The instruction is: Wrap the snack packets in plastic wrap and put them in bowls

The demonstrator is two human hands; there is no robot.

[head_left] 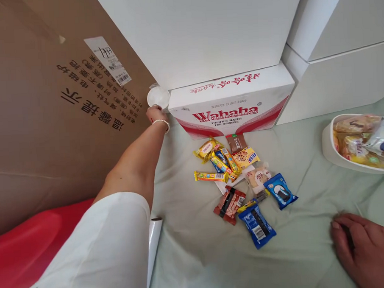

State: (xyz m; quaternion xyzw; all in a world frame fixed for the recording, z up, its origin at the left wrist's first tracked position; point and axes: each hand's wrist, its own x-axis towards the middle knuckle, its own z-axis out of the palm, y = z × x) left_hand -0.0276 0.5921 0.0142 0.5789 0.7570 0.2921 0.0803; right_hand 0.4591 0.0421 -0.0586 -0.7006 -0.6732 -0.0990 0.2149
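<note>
My left hand (pixel 156 114), with a beaded bracelet at the wrist, reaches far forward along the brown cardboard. Its fingers close on the near rim of a round white bowl-like container (pixel 158 97) beside the Wahaha box; part of the grip is hidden. My right hand (pixel 363 249) rests on the pale green cloth (pixel 196 250) at the lower right, fingers curled in with nothing seen in them. Between the hands lies a loose pile of wrapped snacks: yellow sticks (pixel 211 176), a red-brown packet (pixel 229 204), blue packets (pixel 257 226) and several others.
A white-and-red Wahaha carton (pixel 231 108) stands behind the snacks, against white boxes (pixel 206 33). A big brown cardboard sheet (pixel 35 125) rises on the left. At the right is a white tub (pixel 328 143) of packaged food. A white roll (pixel 154 243) lies beside my left sleeve.
</note>
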